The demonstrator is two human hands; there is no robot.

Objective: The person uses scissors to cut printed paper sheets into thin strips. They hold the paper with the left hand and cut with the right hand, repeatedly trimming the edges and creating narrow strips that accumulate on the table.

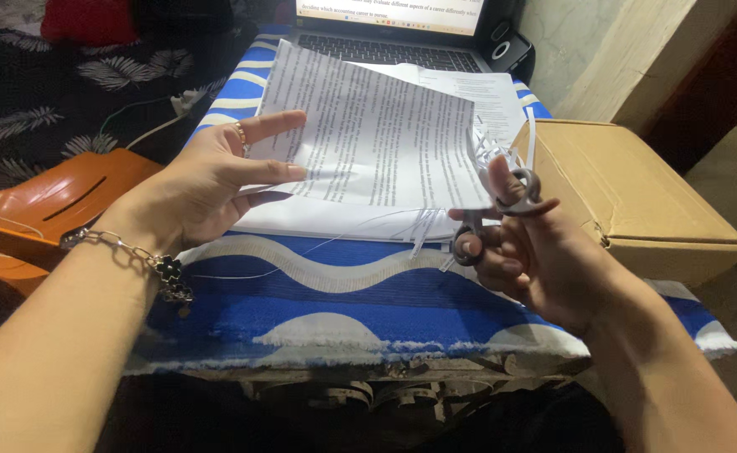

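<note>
While I watch, left hand [209, 180]: fingers pinch printed sheet [368, 138].
Right hand [536, 260]: fingers grip scissors [490, 214].
Cardboard box [628, 193]: closed, right of them.

The printed sheet [368, 138] is looking like thin matt paper, its right edge hanging in cut strips. The scissors [494, 214] are showing smooth grey plastic handles. The blue-and-white cloth [343, 294] is appearing woven and rough, fraying at its front hem. The box [628, 193] is showing matt brown cardboard.

Cardboard box [637, 197] blocks right; blue cloth [343, 294] open.
</note>
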